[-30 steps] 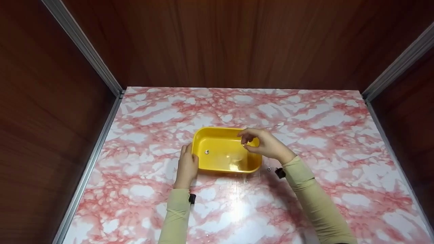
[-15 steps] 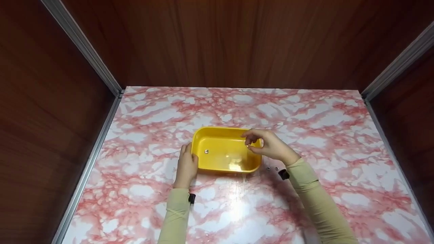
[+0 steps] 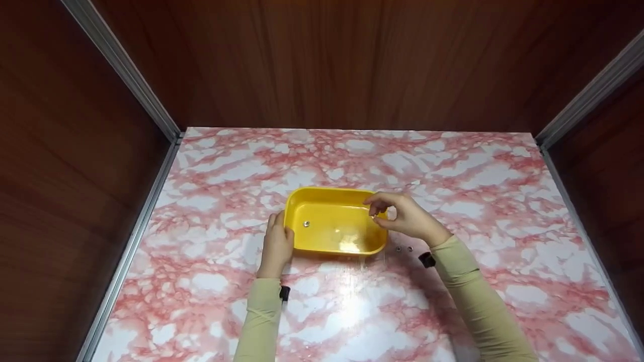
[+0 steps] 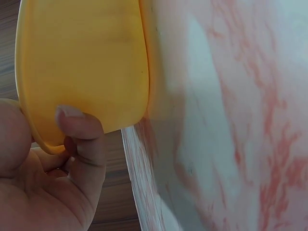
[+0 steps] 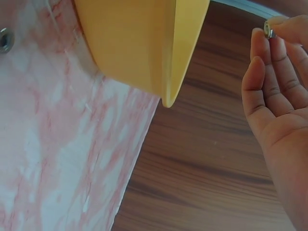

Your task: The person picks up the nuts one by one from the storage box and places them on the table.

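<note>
A yellow plastic tub (image 3: pixel 332 223) stands mid-table, with one small metal nut (image 3: pixel 307 224) on its floor near the left end. My left hand (image 3: pixel 276 246) grips the tub's left end; the left wrist view has fingers curled at the rim (image 4: pixel 21 86). Over the tub's right end is my right hand (image 3: pixel 407 218). Between thumb and fingertips it pinches another small nut (image 5: pixel 268 30), silvery with a hole. Two more nuts lie on the table just right of the tub, the left one (image 3: pixel 398 249) beside the right one (image 3: pixel 410 249).
The table top (image 3: pixel 226 171) has a red and white marbled pattern. Dark wood panels (image 3: pixel 322 65) rise behind it and on both sides, with metal strips (image 3: pixel 126 75) along the corners.
My right hand has drifted slightly right and nearer, still pinching the nut. A second nut on the table has come out from behind the right wrist. My left hand stays put.
</note>
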A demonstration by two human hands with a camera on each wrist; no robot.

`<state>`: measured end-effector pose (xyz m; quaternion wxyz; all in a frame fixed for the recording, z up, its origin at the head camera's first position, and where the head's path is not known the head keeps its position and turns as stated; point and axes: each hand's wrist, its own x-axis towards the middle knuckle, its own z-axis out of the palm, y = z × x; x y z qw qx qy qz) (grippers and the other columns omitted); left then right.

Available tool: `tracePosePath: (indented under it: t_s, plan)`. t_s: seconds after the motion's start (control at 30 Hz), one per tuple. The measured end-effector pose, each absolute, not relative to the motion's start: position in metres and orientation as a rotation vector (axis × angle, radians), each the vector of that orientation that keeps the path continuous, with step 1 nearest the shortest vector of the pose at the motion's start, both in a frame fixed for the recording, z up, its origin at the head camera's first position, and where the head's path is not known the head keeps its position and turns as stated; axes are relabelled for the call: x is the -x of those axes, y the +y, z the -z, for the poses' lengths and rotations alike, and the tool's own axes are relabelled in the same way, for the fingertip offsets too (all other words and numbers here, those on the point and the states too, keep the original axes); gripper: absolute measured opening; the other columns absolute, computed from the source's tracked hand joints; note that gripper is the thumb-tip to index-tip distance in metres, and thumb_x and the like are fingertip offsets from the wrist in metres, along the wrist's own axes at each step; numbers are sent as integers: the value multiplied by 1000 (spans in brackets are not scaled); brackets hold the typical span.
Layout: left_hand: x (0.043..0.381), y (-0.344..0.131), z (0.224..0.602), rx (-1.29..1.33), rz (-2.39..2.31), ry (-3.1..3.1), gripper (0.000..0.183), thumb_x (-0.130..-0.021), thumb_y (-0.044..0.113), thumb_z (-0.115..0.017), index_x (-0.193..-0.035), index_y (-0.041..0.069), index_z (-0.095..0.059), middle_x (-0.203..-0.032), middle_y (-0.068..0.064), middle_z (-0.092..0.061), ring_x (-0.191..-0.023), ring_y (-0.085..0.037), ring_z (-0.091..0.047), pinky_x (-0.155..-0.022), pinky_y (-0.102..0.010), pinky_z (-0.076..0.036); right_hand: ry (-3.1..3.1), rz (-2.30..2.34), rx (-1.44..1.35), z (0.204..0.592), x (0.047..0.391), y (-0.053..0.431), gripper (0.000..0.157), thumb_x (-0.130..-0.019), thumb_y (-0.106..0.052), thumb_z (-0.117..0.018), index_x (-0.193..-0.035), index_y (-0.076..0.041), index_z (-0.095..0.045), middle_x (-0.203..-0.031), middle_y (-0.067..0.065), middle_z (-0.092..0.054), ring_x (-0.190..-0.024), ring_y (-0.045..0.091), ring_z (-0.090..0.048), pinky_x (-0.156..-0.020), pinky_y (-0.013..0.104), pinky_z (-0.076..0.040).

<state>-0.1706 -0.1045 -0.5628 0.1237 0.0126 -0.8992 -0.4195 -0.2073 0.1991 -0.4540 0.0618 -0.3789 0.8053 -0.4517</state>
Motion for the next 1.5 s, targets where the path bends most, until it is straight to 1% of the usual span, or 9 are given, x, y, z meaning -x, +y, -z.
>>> tracePosePath:
  t_s: [0.13,0.27,0.53,0.67,0.9,1.07,1.2,1.33,1.5]
  plan:
    - [171,-104,562,-42,1234,-2635,41,-91,-3,-49,-131,-7,-49,-115,-17,-49,-96,-29,-53,-90,-41,-45,2434,1395,1159,456,206,205,38,-80,15,-65,-114,1,-61,-93,18,-63,-86,34,-58,-78,51,-48]
    - [171,-104,562,-42,1244,-2638,42,-91,-4,-49,-132,-8,-48,-115,-17,-48,-97,-28,-52,-90,-41,-45,2443,1410,1164,459,205,211,38,-80,15,-65,-115,1,-61,-93,18,-64,-85,34,-58,-77,50,-48]
    - [170,-104,561,-45,1253,-2637,42,-90,-4,-49,-132,-8,-48,-115,-17,-48,-93,-27,-52,-87,-40,-47,2461,1410,1168,461,203,218,38,-79,15,-65,-115,1,-62,-93,17,-64,-85,33,-58,-77,48,-48]
    - [169,-105,562,-52,1232,-2647,42,-91,-3,-50,-133,-8,-48,-116,-17,-48,-96,-28,-52,-89,-41,-45,2468,1401,1143,460,201,220,39,-79,15,-65,-115,0,-62,-93,17,-64,-86,34,-58,-77,46,-48]
    - [170,-105,564,-53,1233,-2648,42,-91,-3,-50,-133,-8,-48,-118,-18,-48,-98,-29,-52,-92,-41,-44,2480,1395,1144,460,197,226,39,-78,16,-65,-115,2,-62,-92,19,-65,-84,35,-58,-75,49,-48]
    - [171,-105,564,-51,1230,-2647,43,-90,-3,-50,-133,-8,-47,-118,-18,-48,-98,-29,-52,-92,-41,-44,2507,1402,1153,472,198,235,40,-78,17,-65,-115,2,-61,-90,16,-65,-82,33,-59,-73,47,-49]
    - [171,-105,564,-51,1233,-2644,43,-90,-4,-50,-132,-8,-48,-117,-18,-48,-97,-29,-52,-92,-41,-44,2529,1388,1122,490,202,245,41,-79,13,-67,-116,-1,-62,-90,12,-66,-82,27,-60,-74,41,-50]
    - [171,-105,564,-48,1228,-2643,42,-90,-4,-50,-132,-8,-48,-117,-19,-48,-100,-30,-53,-94,-41,-44,2548,1366,1083,500,204,254,41,-81,8,-68,-118,-9,-63,-92,8,-65,-84,18,-59,-75,35,-50]
    - [170,-104,563,-47,1235,-2644,43,-90,-3,-49,-133,-8,-48,-119,-19,-48,-99,-30,-53,-94,-41,-44,2556,1367,1051,503,201,264,44,-81,6,-69,-118,-17,-63,-92,1,-65,-85,17,-60,-76,41,-50]
